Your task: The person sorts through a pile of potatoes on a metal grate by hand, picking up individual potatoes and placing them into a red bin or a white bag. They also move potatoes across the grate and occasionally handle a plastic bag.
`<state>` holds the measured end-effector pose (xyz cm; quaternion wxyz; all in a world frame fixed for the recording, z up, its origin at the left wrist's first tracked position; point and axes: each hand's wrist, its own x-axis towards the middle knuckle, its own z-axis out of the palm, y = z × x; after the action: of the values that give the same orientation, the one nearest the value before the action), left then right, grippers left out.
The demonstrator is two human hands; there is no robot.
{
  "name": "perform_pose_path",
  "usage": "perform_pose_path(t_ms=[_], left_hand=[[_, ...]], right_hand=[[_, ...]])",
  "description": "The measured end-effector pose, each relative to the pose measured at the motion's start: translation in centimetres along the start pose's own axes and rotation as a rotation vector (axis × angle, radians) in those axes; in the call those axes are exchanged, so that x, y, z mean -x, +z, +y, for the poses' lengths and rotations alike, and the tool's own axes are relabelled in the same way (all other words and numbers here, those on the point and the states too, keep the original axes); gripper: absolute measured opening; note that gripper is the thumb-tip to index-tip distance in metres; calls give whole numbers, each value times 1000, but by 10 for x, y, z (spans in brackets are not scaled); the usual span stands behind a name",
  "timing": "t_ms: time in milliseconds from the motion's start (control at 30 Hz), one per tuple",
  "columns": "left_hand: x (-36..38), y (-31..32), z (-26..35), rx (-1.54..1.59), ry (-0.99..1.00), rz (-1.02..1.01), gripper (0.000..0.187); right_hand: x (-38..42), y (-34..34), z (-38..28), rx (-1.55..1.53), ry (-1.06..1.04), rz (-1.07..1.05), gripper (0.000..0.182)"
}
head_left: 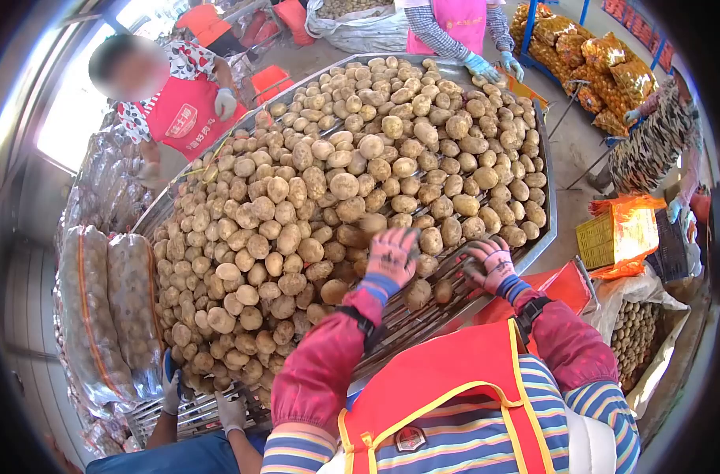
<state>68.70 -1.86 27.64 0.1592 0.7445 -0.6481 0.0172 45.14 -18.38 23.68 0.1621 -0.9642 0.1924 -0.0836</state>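
Note:
A large heap of brown potatoes [344, 186] covers a slatted metal sorting table [399, 332] in front of me. My left hand [392, 257], in a pink glove with dark fingers, reaches over the near side of the heap. Its fingers lie against potatoes, and a blurred potato is just beyond them. At the near right edge, my right hand [489, 265] wears a matching glove. Its fingers are apart and bent downward over the slats, close to a few loose potatoes. No potato shows inside either hand, though the undersides are hidden.
Gloved hands of co-workers are at the far edge [486, 67] and lower left [232, 412]. A person in a red apron [192, 114] stands at the upper left. Filled potato bags [95, 316] flank the left side. An open sack [637, 332] and yellow crate [595, 239] stand right.

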Motion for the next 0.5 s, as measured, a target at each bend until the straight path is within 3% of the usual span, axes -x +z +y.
perform_pose_path(t_ms=[33, 100, 167, 233, 267, 300, 367, 500], left_hand=[[-14, 0, -13, 28, -34, -63, 53], [-40, 12, -32, -283, 48, -279, 42], [-51, 29, -48, -663, 81, -314, 39], [-67, 37, -62, -740, 34, -500, 39], [-70, 54, -80, -693, -68, -357, 39], [-73, 12, -66, -619, -74, -576, 41], [-70, 21, -81, -787, 65, -638, 44], [-69, 46, -92, -681, 55, -516, 54]], right_hand=[[2, 3, 0, 0, 6, 4, 55], [6, 9, 3, -137, 214, 101, 58], [7, 4, -2, 3, 186, -19, 59], [8, 6, 1, -5, 192, 4, 59], [8, 6, 2, -1, 197, 3, 59], [9, 6, 1, -4, 196, 16, 58], [9, 7, 0, -8, 197, 27, 57], [8, 9, 1, -31, 219, 43, 53]])
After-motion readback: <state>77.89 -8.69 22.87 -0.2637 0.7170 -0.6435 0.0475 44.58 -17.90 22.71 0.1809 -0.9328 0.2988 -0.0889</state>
